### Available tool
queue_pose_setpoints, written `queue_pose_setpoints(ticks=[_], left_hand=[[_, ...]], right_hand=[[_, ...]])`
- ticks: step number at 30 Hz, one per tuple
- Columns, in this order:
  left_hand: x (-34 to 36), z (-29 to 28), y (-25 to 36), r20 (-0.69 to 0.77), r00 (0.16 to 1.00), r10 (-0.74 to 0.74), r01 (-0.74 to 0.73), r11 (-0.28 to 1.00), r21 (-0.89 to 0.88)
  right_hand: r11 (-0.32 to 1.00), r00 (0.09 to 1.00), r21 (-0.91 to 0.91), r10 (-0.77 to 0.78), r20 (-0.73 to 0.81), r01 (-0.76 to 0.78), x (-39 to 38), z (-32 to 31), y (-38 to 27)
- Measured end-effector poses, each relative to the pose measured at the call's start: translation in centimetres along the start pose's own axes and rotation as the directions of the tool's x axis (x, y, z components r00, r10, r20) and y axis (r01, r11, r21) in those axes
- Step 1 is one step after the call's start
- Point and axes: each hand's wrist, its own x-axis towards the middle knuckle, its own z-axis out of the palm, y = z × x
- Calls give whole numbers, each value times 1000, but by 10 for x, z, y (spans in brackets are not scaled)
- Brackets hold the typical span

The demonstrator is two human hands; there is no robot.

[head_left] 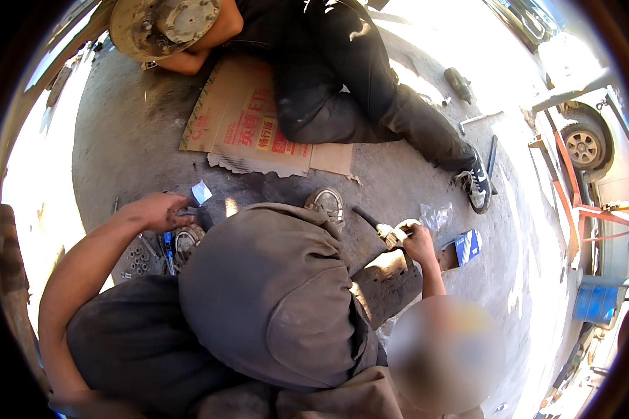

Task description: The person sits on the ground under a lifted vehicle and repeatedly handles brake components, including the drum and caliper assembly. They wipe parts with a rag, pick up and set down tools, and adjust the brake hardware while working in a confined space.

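Observation:
Out to the left, my left hand (164, 212) has its fingertips closed at the edge of a small blue-and-white box (201, 193). Its fingers are dark with grime. On the other side, my right hand (415, 242) grips a pale, dirty part of a dark rod-like tool (365, 216), whose exact kind I cannot make out. Just below that hand lies a dark, flat metal-looking piece (391, 290) with sunlight across it. Grey-brown clothing (279, 293) bulges between my arms and hides the floor there. My shoes (326, 204) show beyond it.
Another person (335, 105) in dark clothes and a hat lies partly on flattened cardboard (241, 119) ahead. Small metal rings (140, 261) and tools lie near my left foot. A blue box (467, 247) and clear plastic bag (437, 216) sit at right. A blurred patch covers the lower right.

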Motion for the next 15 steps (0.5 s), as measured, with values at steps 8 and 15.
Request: queue_pose_setpoints(ticks=[8, 15], left_hand=[[-13, 1, 0, 38, 999, -21, 21, 1000, 7], [-12, -12, 14, 71, 996, -53, 55, 998, -23]], right_hand=[[994, 990, -31, 105, -90, -108, -7, 5, 5], [919, 963, -377, 197, 186, -115, 8, -4, -1]])
